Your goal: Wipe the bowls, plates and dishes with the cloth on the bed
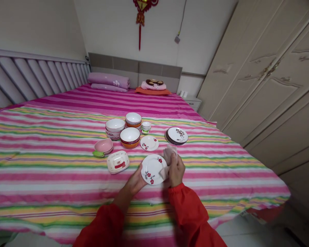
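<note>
My left hand (136, 179) grips the left edge of a white plate (151, 166) with red flowers, raised over the striped cloth. A crumpled white tissue (170, 153) is bunched in my right hand (176, 170), and part of it lies against the plate's right edge. Just beyond sits a similar flowered plate (149, 143). To the left is a rectangular dish (118, 162) with a red picture, and behind it a pink bowl (103, 145) with a green handle.
Stacked bowls (130, 135) stand behind the dish, beside a short stack of small cups (146, 126). Dark-rimmed plates (177, 135) are piled on the right. Folded bedding (109, 80) lies by the headboard (154, 70). A wardrobe (260, 72) stands along the right side.
</note>
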A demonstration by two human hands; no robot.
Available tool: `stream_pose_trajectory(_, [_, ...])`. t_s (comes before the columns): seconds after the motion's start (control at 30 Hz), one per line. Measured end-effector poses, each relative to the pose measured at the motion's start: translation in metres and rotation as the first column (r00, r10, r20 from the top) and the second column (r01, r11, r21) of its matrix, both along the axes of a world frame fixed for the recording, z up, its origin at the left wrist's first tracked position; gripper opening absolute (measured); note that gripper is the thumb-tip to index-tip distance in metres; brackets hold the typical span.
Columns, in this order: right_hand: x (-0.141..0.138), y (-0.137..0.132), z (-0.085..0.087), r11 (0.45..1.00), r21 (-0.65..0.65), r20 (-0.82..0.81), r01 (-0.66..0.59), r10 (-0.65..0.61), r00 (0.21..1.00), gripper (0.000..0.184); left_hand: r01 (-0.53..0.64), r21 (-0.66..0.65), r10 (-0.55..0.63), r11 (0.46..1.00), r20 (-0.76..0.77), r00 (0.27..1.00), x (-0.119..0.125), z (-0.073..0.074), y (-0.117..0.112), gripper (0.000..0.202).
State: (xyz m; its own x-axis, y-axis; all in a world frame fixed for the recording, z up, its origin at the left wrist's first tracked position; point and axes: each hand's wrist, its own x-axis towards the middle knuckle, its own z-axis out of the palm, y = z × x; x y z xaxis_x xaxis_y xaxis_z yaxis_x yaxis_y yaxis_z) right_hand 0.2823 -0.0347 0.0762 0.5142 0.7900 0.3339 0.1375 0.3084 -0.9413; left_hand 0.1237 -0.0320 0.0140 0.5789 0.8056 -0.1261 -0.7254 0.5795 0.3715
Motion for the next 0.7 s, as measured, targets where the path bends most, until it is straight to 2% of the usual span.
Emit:
stream_pose_trajectory(0.03, [-0.003, -0.001, 0.001, 0.997, 0.053, 0.164, -0.064, 0.054, 0.985, 0.040, 0.012, 0.004, -0.012, 1.000, -0.005, 1.000, 0.000, -0.001, 0.000, 0.054])
stream_pose_trajectory(0.07, [-0.007, -0.003, 0.001, 0.985, 0.077, 0.351, -0.156, 0.120, 0.929, 0.038, 0.017, 0.006, -0.017, 1.000, -0.012, 1.000, 0.000, -0.002, 0.000, 0.053])
stream_pose_trajectory(0.13, [-0.020, -0.006, -0.006, 0.950, 0.027, 0.688, -0.311, 0.208, 0.696, 0.035, 0.002, 0.003, -0.002, 1.000, -0.030, 1.000, 0.001, -0.002, 0.001, 0.051])
stream_pose_trajectory(0.2, [-0.033, -0.010, -0.018, 0.943, -0.057, 0.860, -0.327, 0.213, 0.464, 0.040, -0.029, -0.003, 0.029, 1.000, -0.051, 0.998, 0.002, 0.000, 0.000, 0.049])
stream_pose_trajectory(0.27, [-0.043, -0.017, -0.031, 0.954, -0.088, 0.912, -0.285, 0.192, 0.362, 0.049, -0.048, -0.005, 0.047, 0.999, -0.063, 0.997, 0.002, 0.001, -0.001, 0.049])
stream_pose_trajectory(0.4, [-0.040, -0.038, -0.051, 0.955, -0.071, 0.931, -0.289, 0.168, 0.324, 0.051, -0.078, 0.009, 0.078, 0.997, -0.078, 0.994, 0.001, 0.001, -0.003, 0.047])
stream_pose_trajectory(0.53, [-0.009, -0.058, -0.064, 0.928, -0.032, 0.941, -0.371, 0.153, 0.303, 0.042, -0.034, 0.010, 0.034, 0.999, -0.104, 0.994, 0.001, -0.002, -0.004, 0.042])
stream_pose_trajectory(0.7, [0.026, -0.052, -0.070, 0.942, 0.006, 0.930, -0.335, 0.117, 0.348, 0.045, -0.011, 0.072, 0.017, 0.997, -0.085, 0.996, 0.002, -0.002, -0.007, 0.040])
